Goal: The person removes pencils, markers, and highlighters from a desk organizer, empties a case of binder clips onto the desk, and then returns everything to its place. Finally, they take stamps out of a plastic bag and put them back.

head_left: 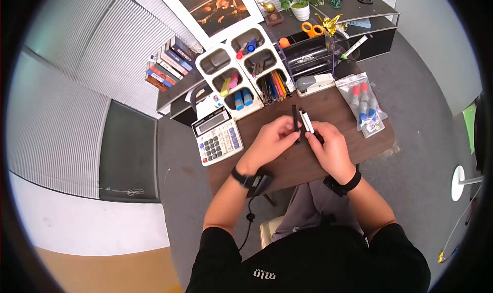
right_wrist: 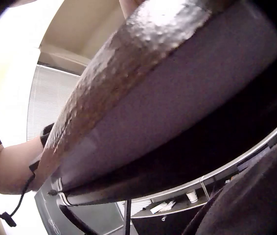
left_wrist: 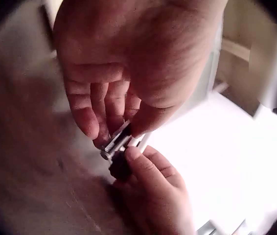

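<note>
Over the desk in the head view, my left hand (head_left: 276, 139) pinches a slim black pen (head_left: 295, 116) between thumb and fingers. Right beside it, my right hand (head_left: 331, 148) grips a white marker (head_left: 307, 121) with a black end pointing away from me. The two lie nearly parallel, close together. In the left wrist view, the left hand (left_wrist: 133, 58) reaches down from above and the right hand (left_wrist: 160, 191) comes from below, their fingertips meeting around the pens. Desk edge fills most of the right wrist view, which hides the right hand's grip.
A white organizer (head_left: 238, 62) with markers and pencils stands behind the hands. To the left lies a calculator (head_left: 217, 137). A stapler (head_left: 315, 83) sits behind, and a clear bag of markers (head_left: 363, 100) lies right, near the desk edge (right_wrist: 99, 93).
</note>
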{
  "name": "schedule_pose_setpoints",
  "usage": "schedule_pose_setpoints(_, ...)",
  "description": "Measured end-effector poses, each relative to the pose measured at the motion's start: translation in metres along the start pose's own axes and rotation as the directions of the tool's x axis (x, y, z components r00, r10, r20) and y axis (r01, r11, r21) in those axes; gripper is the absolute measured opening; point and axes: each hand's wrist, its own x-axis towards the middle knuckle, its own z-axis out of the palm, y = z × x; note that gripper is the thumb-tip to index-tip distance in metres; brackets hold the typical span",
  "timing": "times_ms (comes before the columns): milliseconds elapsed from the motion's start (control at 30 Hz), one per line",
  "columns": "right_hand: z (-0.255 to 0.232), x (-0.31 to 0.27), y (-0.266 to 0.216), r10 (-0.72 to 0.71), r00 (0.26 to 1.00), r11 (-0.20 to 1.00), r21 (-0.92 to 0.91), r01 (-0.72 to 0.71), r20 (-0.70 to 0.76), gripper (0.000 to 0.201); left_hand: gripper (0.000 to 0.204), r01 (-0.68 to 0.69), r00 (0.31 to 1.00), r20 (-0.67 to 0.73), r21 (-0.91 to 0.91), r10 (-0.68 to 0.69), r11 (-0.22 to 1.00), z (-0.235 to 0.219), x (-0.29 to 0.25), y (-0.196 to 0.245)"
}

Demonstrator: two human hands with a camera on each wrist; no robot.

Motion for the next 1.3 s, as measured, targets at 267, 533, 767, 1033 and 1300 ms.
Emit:
schedule_pose_setpoints(267, -0.005, 0.000, 0.001, -0.050, 0.998, 0.999, 0.020, 0.049, 0.035, 0.019, 0.030, 0.286, 0.743, -0.573, 0.740, 0.347, 0.609, -0.079, -0.056, 0.116)
schedule_pose_setpoints(533, -0.005, -0.003, 0.006, -0.076, 0.997, 0.996, 0.043, 0.074, 0.033, 0.020, 0.029, 0.454, 0.738, -0.506, 0.862, 0.447, 0.227, -0.140, 0.022, 0.119)
schedule_pose_setpoints(767, -0.007, -0.004, 0.005, -0.061, 0.998, 0.996, 0.063, 0.061, 0.011, 0.019, 0.036, 0.382, 0.784, -0.542, 0.805, 0.301, 0.454, -0.152, 0.064, 0.095)
schedule_pose_setpoints(1033, -0.008, -0.004, 0.005, -0.079, 0.997, 0.995, 0.068, 0.077, 0.026, 0.018, 0.030, 0.245, 0.722, -0.474, 0.857, 0.504, 0.454, -0.126, 0.034, 0.095)
schedule_pose_setpoints(1300, -0.009, -0.007, 0.005, -0.068, 0.993, 0.983, 0.175, 0.051, 0.093, 0.018, 0.039, 0.087, 0.989, -0.147, 0.655, 0.014, 0.750, 0.035, -0.047, 0.050)
